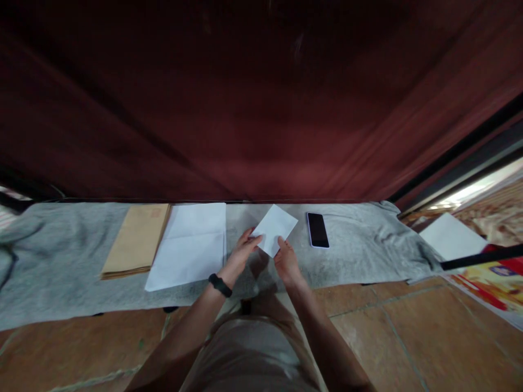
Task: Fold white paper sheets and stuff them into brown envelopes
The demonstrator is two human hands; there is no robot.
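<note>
A folded sheet of white paper (pixel 274 227) is held between both hands, tilted cornerwise above the grey cloth. My left hand (pixel 244 246) grips its left corner, thumb on top and fingers underneath. On the lower right edge, my right hand (pixel 286 260) pinches the paper with the thumb on its face; its other fingers are mostly hidden beneath. Left of my hands lie creased white sheets (pixel 190 253), partly beside a stack of brown envelopes (pixel 133 239). A phone (pixel 317 230) with a dark screen rests to the right of the paper.
Grey cloth (pixel 359 245) covers the long narrow surface. A dark red panel (pixel 245 109) rises right behind it. At the far right are a dark metal bar (pixel 482 257), a white sheet (pixel 451 237) and a red and yellow printed package (pixel 498 280). Tiled floor (pixel 400 326) lies in front.
</note>
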